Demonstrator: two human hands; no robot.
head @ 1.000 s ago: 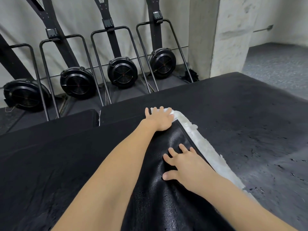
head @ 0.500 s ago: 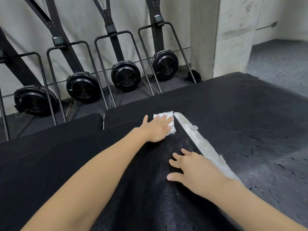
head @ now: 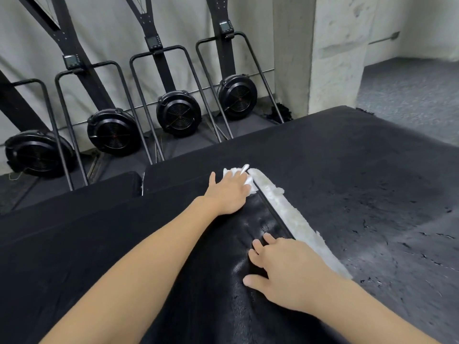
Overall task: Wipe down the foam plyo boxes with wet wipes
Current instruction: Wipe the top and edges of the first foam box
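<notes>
Foam plyo box (head: 347,184): black top face, fills the frame from 6 through 3 o'clock, far corner seen toward 1 o'clock. A shiny black cover panel (head: 253,247) runs up the middle, and it looks glossy between the two hands.

At 9 to 11 o'clock, four black fan-wheel machines (head: 177,112) are lined up on the floor against a pale wall, each with a tubular frame. A second black box (head: 72,197) is seen at 9 o'clock, just beside the main one, with a narrow gap (head: 142,183) between them.

Left hand (head: 229,193) is placed at about 12 o'clock from frame centre, arm stretched out from 7 o'clock. Palm is down, fingers straight and together, pressed flat onto a white wet wipe (head: 239,176). The wipe is bunched under the fingers and shows past the fingertips at the far end of the shiny panel.

A ragged white strip (head: 295,219) of exposed material is seen along the panel's right edge, running from the wipe toward 4 o'clock. Whether it is foam or lining cannot be told.

Right hand (head: 280,271) is placed at 5 o'clock, palm down on the shiny panel, fingers spread and straight, thumb out toward 9 o'clock. Nothing is held in it.

At 1 o'clock a concrete pillar (head: 323,50) stands behind the box; grey floor (head: 409,90) is seen at 2 o'clock.
</notes>
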